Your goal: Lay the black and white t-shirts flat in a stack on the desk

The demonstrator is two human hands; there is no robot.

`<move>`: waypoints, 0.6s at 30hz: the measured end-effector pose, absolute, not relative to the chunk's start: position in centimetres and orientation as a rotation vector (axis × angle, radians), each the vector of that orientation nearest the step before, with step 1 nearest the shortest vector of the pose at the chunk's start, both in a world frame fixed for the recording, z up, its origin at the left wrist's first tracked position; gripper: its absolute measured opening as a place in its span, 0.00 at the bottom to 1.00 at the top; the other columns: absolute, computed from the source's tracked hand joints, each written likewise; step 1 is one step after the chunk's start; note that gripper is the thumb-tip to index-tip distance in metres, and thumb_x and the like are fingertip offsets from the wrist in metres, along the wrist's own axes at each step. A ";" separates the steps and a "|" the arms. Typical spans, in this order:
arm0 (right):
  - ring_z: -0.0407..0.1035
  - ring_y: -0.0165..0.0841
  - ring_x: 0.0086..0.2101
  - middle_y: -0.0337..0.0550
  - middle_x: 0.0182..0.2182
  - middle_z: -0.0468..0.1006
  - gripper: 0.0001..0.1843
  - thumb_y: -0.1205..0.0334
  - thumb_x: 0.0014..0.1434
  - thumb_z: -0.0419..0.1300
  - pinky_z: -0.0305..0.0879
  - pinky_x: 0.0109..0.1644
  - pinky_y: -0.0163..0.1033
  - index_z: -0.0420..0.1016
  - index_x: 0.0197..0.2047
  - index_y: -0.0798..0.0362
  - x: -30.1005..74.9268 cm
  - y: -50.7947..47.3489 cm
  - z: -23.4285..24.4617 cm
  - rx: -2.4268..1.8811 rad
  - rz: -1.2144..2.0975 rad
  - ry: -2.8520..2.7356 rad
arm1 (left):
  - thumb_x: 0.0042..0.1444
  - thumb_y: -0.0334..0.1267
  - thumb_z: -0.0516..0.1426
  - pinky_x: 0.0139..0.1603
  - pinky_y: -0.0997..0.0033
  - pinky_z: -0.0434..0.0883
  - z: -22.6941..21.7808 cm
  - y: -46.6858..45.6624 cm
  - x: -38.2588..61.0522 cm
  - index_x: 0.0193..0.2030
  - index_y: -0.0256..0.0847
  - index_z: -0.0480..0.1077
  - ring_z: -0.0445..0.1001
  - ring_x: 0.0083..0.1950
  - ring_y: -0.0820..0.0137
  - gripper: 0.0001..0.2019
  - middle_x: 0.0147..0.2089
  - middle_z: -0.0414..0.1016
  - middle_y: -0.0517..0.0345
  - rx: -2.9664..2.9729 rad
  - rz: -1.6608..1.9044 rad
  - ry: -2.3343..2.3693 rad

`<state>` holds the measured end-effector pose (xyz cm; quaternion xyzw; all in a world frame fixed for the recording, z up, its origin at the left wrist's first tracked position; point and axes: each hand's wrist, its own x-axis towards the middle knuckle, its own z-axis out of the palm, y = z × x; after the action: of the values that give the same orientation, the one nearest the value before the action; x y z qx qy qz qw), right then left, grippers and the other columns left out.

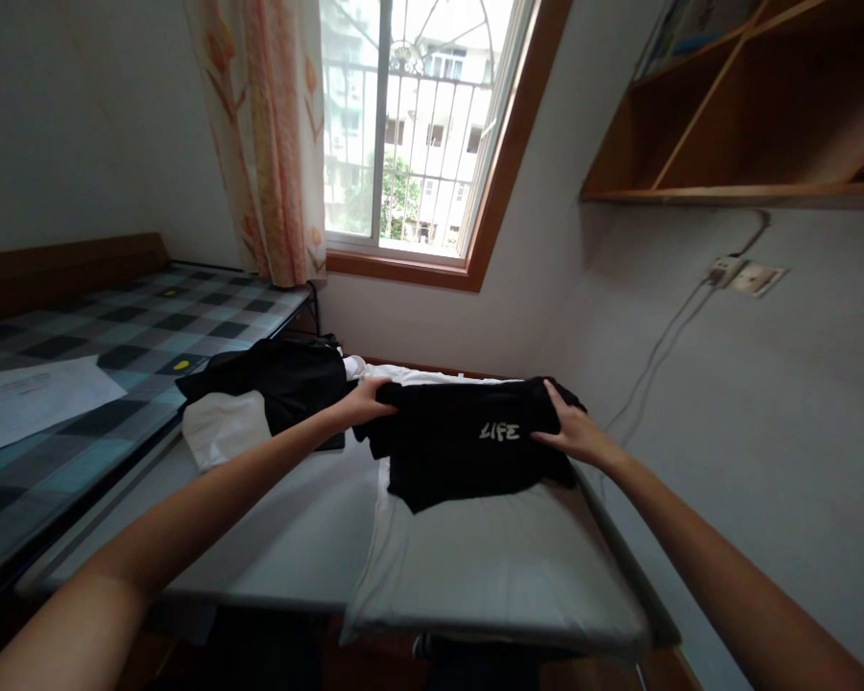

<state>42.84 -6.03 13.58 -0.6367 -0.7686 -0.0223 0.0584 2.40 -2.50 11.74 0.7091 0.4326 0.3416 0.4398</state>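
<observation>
One blk garment (453, 446) runs lengthwise L-R, wht lettering (500, 432) nr R end.

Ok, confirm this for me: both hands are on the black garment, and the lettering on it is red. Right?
Not quite: the lettering is white, as the head view shows. The left hand and right hand are on the black garment.

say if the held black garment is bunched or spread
Spread: the black garment stretches from left hand to right hand, its white lettering in plain view; cannot tell if it's doubled.
</observation>
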 end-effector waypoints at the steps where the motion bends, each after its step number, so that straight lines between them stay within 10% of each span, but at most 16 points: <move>1: 0.68 0.53 0.52 0.61 0.51 0.75 0.49 0.51 0.52 0.62 0.60 0.56 0.53 0.48 0.71 0.58 42.5 -5.9 14.0 -1.964 -0.176 -2.344 | 0.40 0.32 0.62 0.37 0.72 0.68 12.3 -1.9 2.6 0.41 0.38 0.70 0.70 0.38 0.67 0.17 0.37 0.72 0.57 1.686 0.934 1.057; 4: 0.64 0.59 0.54 0.63 0.49 0.76 0.52 0.57 0.46 0.66 0.51 0.58 0.62 0.50 0.70 0.56 41.4 -6.0 13.8 -2.023 -0.463 -2.450 | 0.41 0.32 0.60 0.34 0.74 0.68 13.1 -0.9 3.4 0.44 0.39 0.69 0.71 0.35 0.69 0.20 0.37 0.73 0.57 1.528 1.002 1.042; 7: 0.63 0.57 0.54 0.63 0.46 0.78 0.33 0.65 0.48 0.63 0.43 0.60 0.63 0.70 0.59 0.56 40.8 -6.2 12.1 -2.028 -0.473 -2.596 | 0.41 0.38 0.64 0.31 0.74 0.67 12.2 -1.3 3.8 0.40 0.40 0.72 0.72 0.33 0.69 0.16 0.32 0.75 0.58 1.665 0.646 1.028; 12: 0.69 0.46 0.47 0.53 0.40 0.80 0.16 0.66 0.53 0.55 0.57 0.54 0.51 0.80 0.42 0.51 42.1 -5.6 9.5 -2.144 -0.033 -2.496 | 0.34 0.40 0.68 0.29 0.73 0.64 9.5 -3.3 3.7 0.23 0.41 0.70 0.67 0.26 0.70 0.12 0.21 0.69 0.63 2.104 0.131 1.037; 18: 0.71 0.37 0.34 0.44 0.30 0.78 0.13 0.57 0.51 0.53 0.69 0.38 0.41 0.74 0.36 0.53 43.4 -3.9 11.5 -1.661 0.537 -1.657 | 0.46 0.38 0.63 0.38 0.71 0.69 11.0 -3.0 5.1 0.40 0.40 0.72 0.72 0.36 0.69 0.13 0.35 0.76 0.58 1.632 0.616 0.853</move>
<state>43.43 -3.85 11.54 -0.6441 -0.6426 0.2081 0.3591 5.10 -2.98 11.02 0.6937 0.3626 0.2620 0.5645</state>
